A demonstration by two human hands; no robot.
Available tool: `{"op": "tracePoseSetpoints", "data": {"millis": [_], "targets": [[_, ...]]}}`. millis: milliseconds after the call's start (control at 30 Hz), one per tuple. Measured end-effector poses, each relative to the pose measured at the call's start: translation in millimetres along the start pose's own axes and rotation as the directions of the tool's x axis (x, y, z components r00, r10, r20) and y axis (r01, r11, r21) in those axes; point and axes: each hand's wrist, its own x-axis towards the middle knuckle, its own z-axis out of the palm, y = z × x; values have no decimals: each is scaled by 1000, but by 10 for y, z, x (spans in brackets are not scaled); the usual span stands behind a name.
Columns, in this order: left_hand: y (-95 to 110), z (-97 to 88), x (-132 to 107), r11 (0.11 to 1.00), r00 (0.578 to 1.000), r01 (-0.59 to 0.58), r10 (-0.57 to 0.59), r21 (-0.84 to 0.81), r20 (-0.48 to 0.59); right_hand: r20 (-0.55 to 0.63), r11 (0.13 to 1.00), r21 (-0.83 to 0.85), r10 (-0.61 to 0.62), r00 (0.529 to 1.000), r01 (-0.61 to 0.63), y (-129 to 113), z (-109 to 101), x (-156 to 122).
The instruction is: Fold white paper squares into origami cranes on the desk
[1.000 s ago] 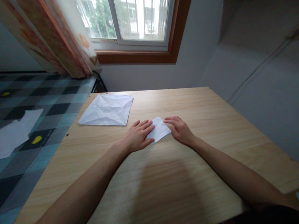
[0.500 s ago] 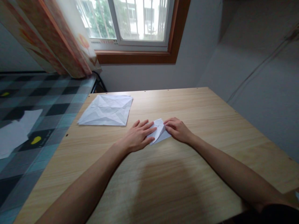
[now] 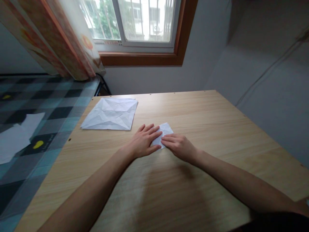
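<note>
A small folded white paper (image 3: 164,130) lies on the wooden table (image 3: 207,122), mostly covered by both hands. My left hand (image 3: 145,141) rests flat on its left part, fingers stretched out and apart. My right hand (image 3: 178,146) lies over its near right edge with the fingers extended and pressed down on the fold. Only the far corner of the paper shows beyond the fingertips.
A larger creased white sheet (image 3: 109,113) lies flat at the table's far left. Left of the table is a bed with a checked cover (image 3: 41,119) and white papers (image 3: 14,137) on it. A curtain (image 3: 62,42) and window (image 3: 135,22) stand behind; a grey wall runs along the right.
My right hand folded the paper's raised right flap over to the left and now presses it flat. The paper looks narrower. My left hand has stayed in place.
</note>
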Motion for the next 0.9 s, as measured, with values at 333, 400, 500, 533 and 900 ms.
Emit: {"op": "tracePoseSetpoints", "data": {"millis": [333, 400, 500, 533, 900], "targets": [[-44, 2, -10, 1000, 1000, -16, 16, 6, 20, 2, 988, 66, 140, 990, -139, 270, -5, -158], [-51, 9, -8, 1000, 1000, -18, 18, 4, 21, -4, 975, 45, 218, 976, -217, 371, -27, -192], [-54, 17, -6, 1000, 1000, -16, 16, 3, 20, -30, 963, 52, 265, 964, -264, 384, -54, -186], [-54, 18, -5, 1000, 1000, -14, 14, 4, 18, -40, 960, 74, 273, 961, -270, 357, -62, -169], [-36, 25, 12, 994, 998, 41, -46, -102, -40, -30, 936, 309, 187, 982, -168, 201, -124, -81]]}}
